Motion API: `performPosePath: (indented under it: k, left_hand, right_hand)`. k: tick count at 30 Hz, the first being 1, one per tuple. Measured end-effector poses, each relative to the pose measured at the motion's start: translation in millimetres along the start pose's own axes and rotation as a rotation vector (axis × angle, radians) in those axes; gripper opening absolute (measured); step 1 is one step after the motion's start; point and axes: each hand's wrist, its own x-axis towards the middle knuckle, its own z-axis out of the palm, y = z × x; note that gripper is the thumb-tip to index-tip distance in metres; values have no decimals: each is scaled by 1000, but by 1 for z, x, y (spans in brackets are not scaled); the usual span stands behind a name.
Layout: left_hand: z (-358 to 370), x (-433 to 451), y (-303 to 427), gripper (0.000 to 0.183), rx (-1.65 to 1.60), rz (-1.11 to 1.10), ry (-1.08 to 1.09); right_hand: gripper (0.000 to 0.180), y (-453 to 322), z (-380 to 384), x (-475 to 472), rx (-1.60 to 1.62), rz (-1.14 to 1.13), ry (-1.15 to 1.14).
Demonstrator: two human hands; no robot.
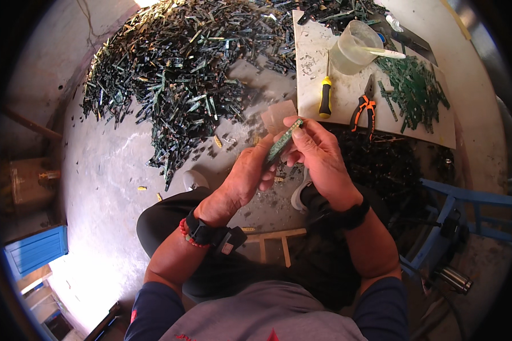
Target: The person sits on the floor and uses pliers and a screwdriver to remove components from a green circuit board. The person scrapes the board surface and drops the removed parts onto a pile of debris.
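A narrow green circuit board strip (283, 140) is held slantwise in front of me, its far end up and to the right. My left hand (254, 168) grips its near end, which partly disappears behind the fingers. Around the far end, the thumb and fingers of my right hand (318, 145) are closed. Just beyond the hands lies a flat pinkish-brown piece (278, 114). A yellow and black screwdriver (325, 97) and orange and black long-nose pliers (365, 108) rest on a white board (309, 104) to the right.
A large heap of dark strips (183, 72) covers the floor ahead and left. On the white board stand a translucent plastic jug (352, 49) and a pile of green circuit boards (416, 91). A blue metal frame (452, 198) and a steel cylinder (454, 279) are at my right.
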Motion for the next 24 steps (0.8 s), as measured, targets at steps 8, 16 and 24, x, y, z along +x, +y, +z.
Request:
performPosePath:
  k: [8,16,24]
  left_hand:
    - [-6,0,-6,53,123,120,31]
    - [-11,-4,-5,56,177,72,56]
    - [-14,-4,-8,54,267,124,88]
  right_hand:
    - [26,0,-11,4,-302,-169,-40]
    - [24,-7,-11,6,-311,-126,-41]
    - [22,-8,-11,8,-299,-61,-56]
